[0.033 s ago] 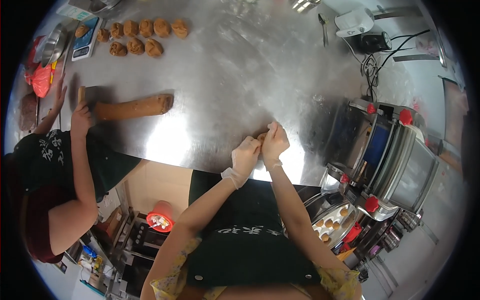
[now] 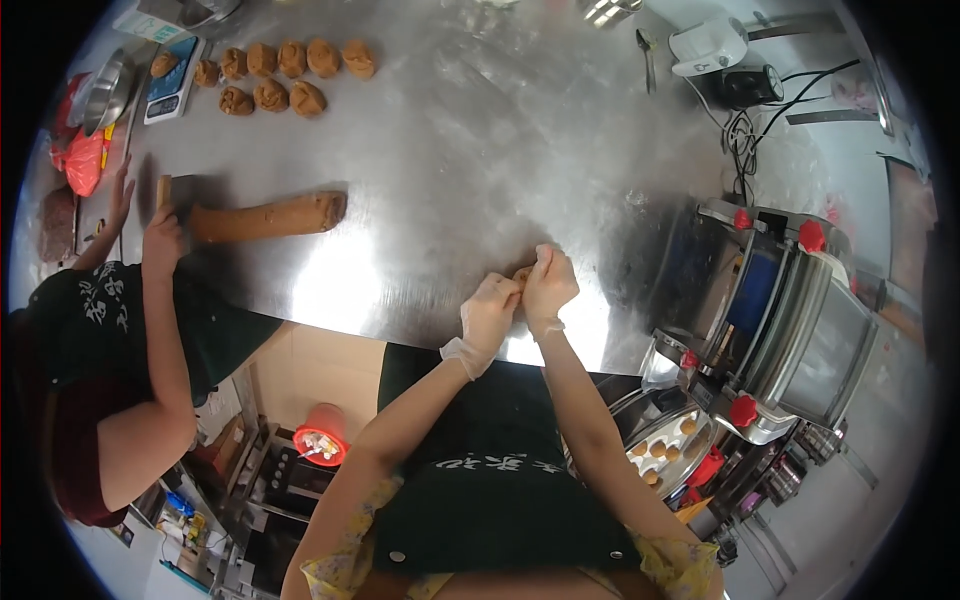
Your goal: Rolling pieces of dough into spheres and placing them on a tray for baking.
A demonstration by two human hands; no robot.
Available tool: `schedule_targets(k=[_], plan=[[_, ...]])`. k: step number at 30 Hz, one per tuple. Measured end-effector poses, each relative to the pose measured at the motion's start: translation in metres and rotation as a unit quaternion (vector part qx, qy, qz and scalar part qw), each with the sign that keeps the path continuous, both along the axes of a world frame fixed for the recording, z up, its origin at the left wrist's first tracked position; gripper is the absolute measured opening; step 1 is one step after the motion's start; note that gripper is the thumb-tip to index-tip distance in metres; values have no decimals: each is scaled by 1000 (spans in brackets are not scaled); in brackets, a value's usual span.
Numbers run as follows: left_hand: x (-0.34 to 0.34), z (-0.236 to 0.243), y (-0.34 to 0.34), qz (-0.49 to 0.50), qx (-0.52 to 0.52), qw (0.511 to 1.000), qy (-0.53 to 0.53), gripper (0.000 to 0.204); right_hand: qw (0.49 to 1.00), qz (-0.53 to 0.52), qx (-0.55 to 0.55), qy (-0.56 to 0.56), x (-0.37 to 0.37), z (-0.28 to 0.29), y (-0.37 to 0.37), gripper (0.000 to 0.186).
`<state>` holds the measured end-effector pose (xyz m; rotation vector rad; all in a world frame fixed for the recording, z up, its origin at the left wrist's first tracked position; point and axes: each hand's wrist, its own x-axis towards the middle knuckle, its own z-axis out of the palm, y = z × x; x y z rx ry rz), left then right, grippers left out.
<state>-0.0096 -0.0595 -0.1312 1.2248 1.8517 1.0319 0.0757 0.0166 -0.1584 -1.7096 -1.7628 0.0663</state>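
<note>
My left hand [image 2: 488, 313] and my right hand [image 2: 549, 289], both in thin clear gloves, meet near the front edge of the steel table [image 2: 440, 200]. Their fingers are closed around a small piece of brown dough [image 2: 521, 276], mostly hidden by the hands. To the left lies a thick log of brown dough [image 2: 268, 218]. A co-worker's hand [image 2: 162, 238] grips the wooden handle [image 2: 164, 190] of a dark flat blade by the log's left end. Farther back, several brown dough lumps [image 2: 291, 57] stand in two rows.
A digital scale [image 2: 166, 103] with one lump on it stands back left, by a metal bowl [image 2: 108, 90]. On the right is a steel roller machine [image 2: 780, 320] with red knobs. Below it, a tray [image 2: 708, 432] holds small round pieces. A spoon [image 2: 647, 62] lies at the back right.
</note>
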Motion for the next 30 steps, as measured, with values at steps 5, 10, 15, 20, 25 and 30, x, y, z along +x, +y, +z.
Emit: schedule_targets(k=[5,10,15,20,25,30], plan=[[3,5,21,20,-11,996,87,15,995,12,-83,-45,10,2,8,28],[5,-6,-11,-152,85,959,225,24,975,42,-204,-75,18,17,-15,15],[-7,-20,0,-139,40,984,108,18,995,66,-63,-43,15,7,0,17],[-3,12,46,-116,2,981,153,27,950,-13,-256,176,32,18,3,26],[-7,6,27,-397,-68,897,181,30,965,-12,-233,120,24,27,-7,25],[-21,-18,-20,-290,113,939,149,33,994,-12,-104,-5,13,5,-26,12]])
